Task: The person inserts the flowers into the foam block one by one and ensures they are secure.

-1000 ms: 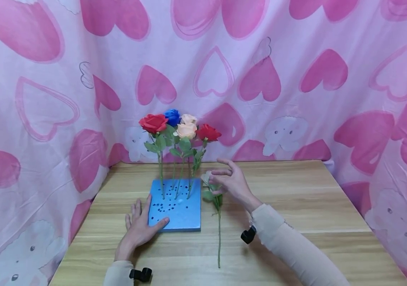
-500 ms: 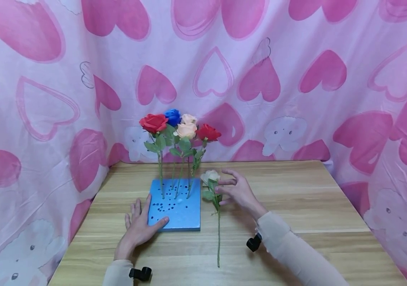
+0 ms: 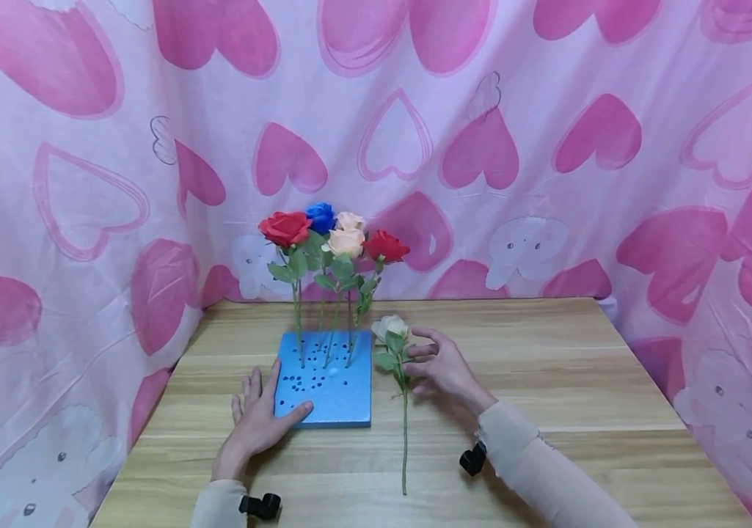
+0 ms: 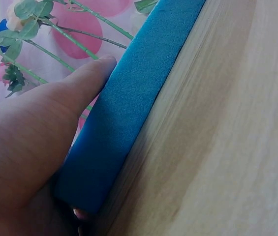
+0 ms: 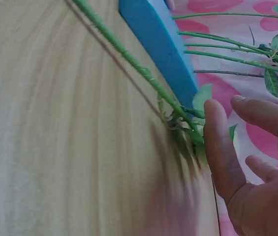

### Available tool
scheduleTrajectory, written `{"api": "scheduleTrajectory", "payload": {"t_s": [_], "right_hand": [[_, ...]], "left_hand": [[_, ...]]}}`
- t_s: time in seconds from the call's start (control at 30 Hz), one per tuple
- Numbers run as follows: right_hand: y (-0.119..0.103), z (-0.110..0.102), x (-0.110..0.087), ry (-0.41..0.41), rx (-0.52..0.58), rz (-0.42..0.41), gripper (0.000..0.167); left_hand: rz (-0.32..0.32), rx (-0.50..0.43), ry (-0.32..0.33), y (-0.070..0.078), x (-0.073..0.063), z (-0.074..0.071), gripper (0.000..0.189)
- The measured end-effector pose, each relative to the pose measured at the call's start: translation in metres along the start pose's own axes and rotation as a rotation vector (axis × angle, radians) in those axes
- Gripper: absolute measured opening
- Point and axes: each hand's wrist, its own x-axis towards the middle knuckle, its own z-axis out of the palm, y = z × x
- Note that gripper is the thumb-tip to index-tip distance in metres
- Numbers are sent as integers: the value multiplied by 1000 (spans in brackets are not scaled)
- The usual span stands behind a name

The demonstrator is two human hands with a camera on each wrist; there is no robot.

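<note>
My left hand (image 3: 257, 425) rests at the near left corner of a blue foam block (image 3: 342, 403) dotted with holes. Its thumb lies straight over the top, and the other fingers spread along the left side. In the left wrist view the thumb (image 4: 87, 78) presses at the block's upper edge. A white artificial rose (image 3: 390, 328) lies to the right of the block, its bare stem (image 3: 405, 447) pointing toward me. Loosely bent, my right hand (image 3: 444, 370) is beside its leaves with nothing gripped. The right wrist view shows the fingers (image 5: 220, 147) close by the green stem (image 5: 124, 51).
Several artificial roses stand upright in the block: a red rose (image 3: 285, 229) at left, a blue rose (image 3: 320, 217), peach roses (image 3: 346, 243) and another red rose (image 3: 385, 246). Behind the wooden table (image 3: 547, 359) hangs a pink heart-print curtain (image 3: 415, 88).
My right hand has drawn back toward me and slightly right, down from over the white rose's bloom to beside its leaves. The left hand and block stay put.
</note>
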Motion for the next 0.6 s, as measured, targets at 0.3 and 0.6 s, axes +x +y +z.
{"api": "scheduleTrajectory", "payload": {"t_s": [0.3,0.6], "right_hand": [[7,4,1,-4,-51,24,89],[12,8,0,-28,-136,55,87]], "left_hand": [[10,11,10,0,2,0,119],[0,9,-4,0,-1,-1,119]]}}
